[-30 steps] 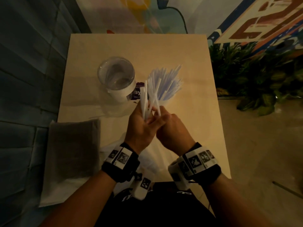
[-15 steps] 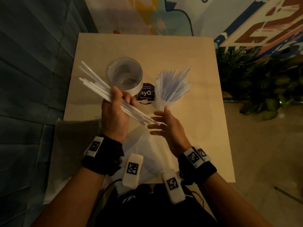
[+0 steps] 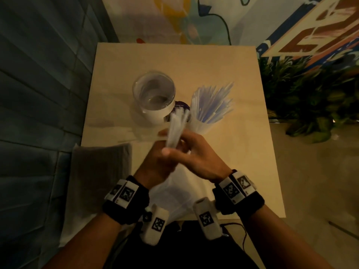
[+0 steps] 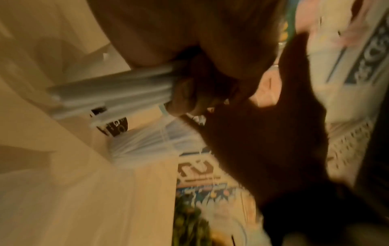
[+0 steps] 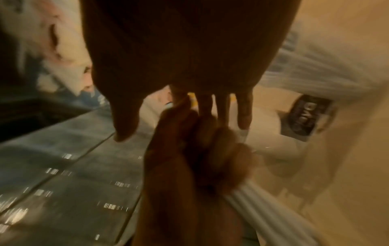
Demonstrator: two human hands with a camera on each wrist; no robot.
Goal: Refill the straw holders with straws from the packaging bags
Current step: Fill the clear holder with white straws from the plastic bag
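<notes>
Straws (image 3: 175, 131) sit bunched in your left hand (image 3: 155, 164), at 6 o'clock from the glass (image 3: 155, 98); your right hand (image 3: 196, 154) lies flat-fingered against them. Light, slippery, easily splayed: hold mid-bundle.

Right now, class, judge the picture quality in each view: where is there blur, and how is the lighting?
Head view: dim, warm light; the straws in the hands are smeared by motion, the empty holder fairly sharp. Left wrist view: blurred throughout, the right hand a dark silhouette. Right wrist view: also blurred, the left hand dark, with streaked glints on the wall.
</notes>
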